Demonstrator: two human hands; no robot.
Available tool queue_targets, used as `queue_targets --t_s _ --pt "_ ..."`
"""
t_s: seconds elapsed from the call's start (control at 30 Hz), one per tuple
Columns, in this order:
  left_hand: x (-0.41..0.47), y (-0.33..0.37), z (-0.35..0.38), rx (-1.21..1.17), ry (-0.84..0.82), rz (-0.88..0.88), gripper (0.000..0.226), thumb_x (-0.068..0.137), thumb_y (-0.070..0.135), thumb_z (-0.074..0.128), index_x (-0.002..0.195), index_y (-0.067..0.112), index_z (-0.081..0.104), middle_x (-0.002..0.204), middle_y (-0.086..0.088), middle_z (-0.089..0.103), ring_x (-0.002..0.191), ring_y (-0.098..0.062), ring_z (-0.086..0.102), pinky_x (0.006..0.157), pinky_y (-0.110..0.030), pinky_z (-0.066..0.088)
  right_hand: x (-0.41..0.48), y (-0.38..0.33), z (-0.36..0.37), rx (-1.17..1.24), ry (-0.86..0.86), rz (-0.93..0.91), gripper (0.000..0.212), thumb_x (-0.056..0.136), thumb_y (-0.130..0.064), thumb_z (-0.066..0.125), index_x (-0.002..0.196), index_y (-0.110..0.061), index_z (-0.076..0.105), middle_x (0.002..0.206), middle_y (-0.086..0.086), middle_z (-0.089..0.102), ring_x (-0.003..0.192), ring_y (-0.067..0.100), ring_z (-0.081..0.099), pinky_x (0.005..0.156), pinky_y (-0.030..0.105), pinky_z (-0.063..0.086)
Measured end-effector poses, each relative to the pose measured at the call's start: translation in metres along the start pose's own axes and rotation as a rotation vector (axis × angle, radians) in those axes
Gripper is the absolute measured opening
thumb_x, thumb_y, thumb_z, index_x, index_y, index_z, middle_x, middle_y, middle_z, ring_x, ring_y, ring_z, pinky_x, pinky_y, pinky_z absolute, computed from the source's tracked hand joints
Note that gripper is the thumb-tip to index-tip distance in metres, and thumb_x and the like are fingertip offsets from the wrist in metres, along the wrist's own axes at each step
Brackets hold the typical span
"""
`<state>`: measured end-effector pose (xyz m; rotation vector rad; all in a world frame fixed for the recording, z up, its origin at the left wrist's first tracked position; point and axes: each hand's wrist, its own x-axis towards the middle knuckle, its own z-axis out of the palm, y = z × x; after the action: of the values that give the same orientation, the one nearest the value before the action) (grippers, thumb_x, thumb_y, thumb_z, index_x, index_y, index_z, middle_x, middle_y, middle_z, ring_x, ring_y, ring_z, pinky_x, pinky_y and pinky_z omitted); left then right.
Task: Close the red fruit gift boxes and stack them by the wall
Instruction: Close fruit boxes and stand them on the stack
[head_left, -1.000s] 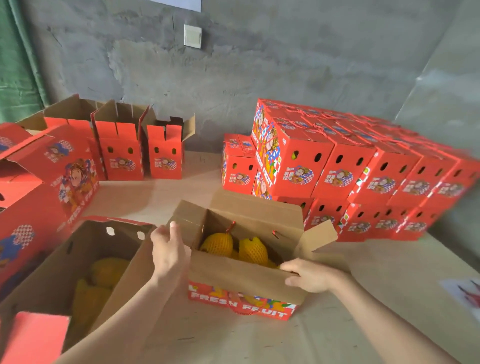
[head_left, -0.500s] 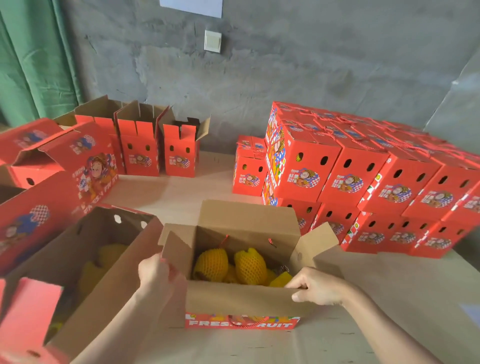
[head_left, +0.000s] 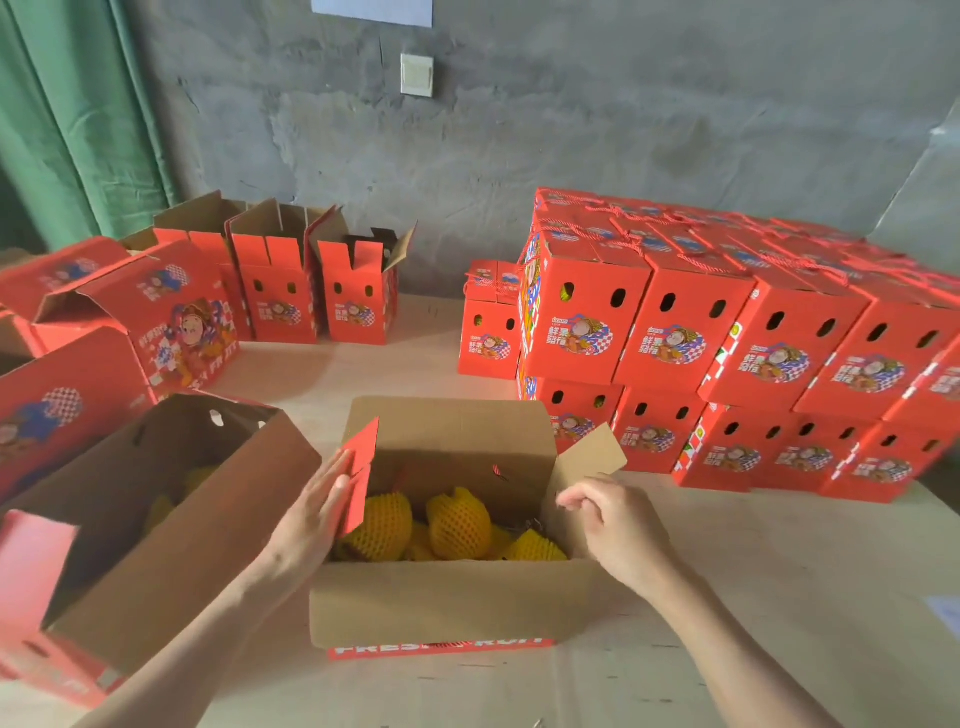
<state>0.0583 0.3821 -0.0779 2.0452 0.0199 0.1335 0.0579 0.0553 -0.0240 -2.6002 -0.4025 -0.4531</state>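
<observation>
The open red cardboard fruit gift box (head_left: 447, 608) sat in the middle of the pale desk (head_left: 779, 571), well apart from the stack of closed red boxes (head_left: 675, 332) lined up against the grey concrete wall (head_left: 571, 130). Yellow net-wrapped fruits (head_left: 460, 525) lay inside it.

Half a second before, the left side flap (head_left: 361, 467) was splayed outward with its brown inner face showing. It had since swung up and over the opening, red printed face toward the camera. The left hand (head_left: 311, 514) lay flat against it, its grip apart with the fingers straight, pushing rather than clasping.

The right hand (head_left: 618, 530) had let go of the near long flap it was holding down and had moved to the box's right edge, just below the brown right side flap (head_left: 592, 452), which still angled outward. Its fingers were curled with thumb and fingertips close together. Whether that grip pinched the cardboard edge or held nothing could not be told.

Judging from this, closing had started with the short flaps. The right one likely had to fold in next, then the two long flaps, before the box could join the stack.
</observation>
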Motion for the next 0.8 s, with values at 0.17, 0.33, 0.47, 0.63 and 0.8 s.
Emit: queue_targets --t_s 0.17,0.33,0.47,0.63,0.8 --pt "0.002 0.005 0.004 0.29 -0.133 0.05 0.054 0.1 0.032 0.035 0.15 0.028 0.014 0.157 0.01 0.005 0.146 -0.014 0.01 0.118 -0.03 0.014 -0.069 0.032 0.026 0.145 0.417 -0.084 0.025 0.077 -0.002 0.041 0.054 -0.005 0.053 0.06 0.0 0.051 0.062 0.011 0.046 0.057 0.021 0.038" --pt "0.013 0.007 0.003 0.655 -0.301 0.006 0.053 0.102 0.038 0.025 0.152 0.026 0.009 0.159 0.01 -0.005 0.147 -0.02 0.0 0.119 -0.038 0.008 -0.082 0.069 0.067 0.35 0.253 0.357 0.025 0.08 0.018 0.058 0.081 -0.003 0.071 0.078 0.004 0.07 0.076 0.015 0.064 0.076 0.011 0.046" --pt "0.017 0.008 0.002 0.712 -0.363 -0.042 0.054 0.102 0.04 0.023 0.152 0.028 0.006 0.158 0.013 -0.009 0.147 -0.02 -0.003 0.118 -0.045 0.011 -0.03 0.055 0.053 1.026 0.137 0.694 0.02 0.098 -0.007 0.046 0.105 -0.016 0.063 0.095 0.001 0.071 0.087 0.018 0.061 0.075 0.031 0.053" --pt "0.015 0.01 0.001 0.575 -0.376 -0.035 0.054 0.103 0.034 0.026 0.152 0.024 0.007 0.158 0.012 -0.006 0.147 -0.015 -0.002 0.119 -0.033 0.007 -0.009 0.018 0.047 0.859 -0.09 0.334 0.033 0.097 -0.03 0.04 0.127 -0.031 0.055 0.128 -0.021 0.055 0.109 -0.008 0.053 0.082 0.005 0.044" --pt "0.019 0.011 -0.009 0.348 -0.4 -0.06 0.054 0.103 0.021 0.037 0.151 0.023 0.012 0.157 0.015 0.0 0.145 -0.014 0.008 0.116 -0.031 0.022 -0.025 0.003 0.05 0.85 0.003 0.3 0.041 0.096 -0.006 0.051 0.132 -0.025 0.046 0.145 -0.004 0.04 0.136 0.011 0.036 0.114 0.03 0.031"
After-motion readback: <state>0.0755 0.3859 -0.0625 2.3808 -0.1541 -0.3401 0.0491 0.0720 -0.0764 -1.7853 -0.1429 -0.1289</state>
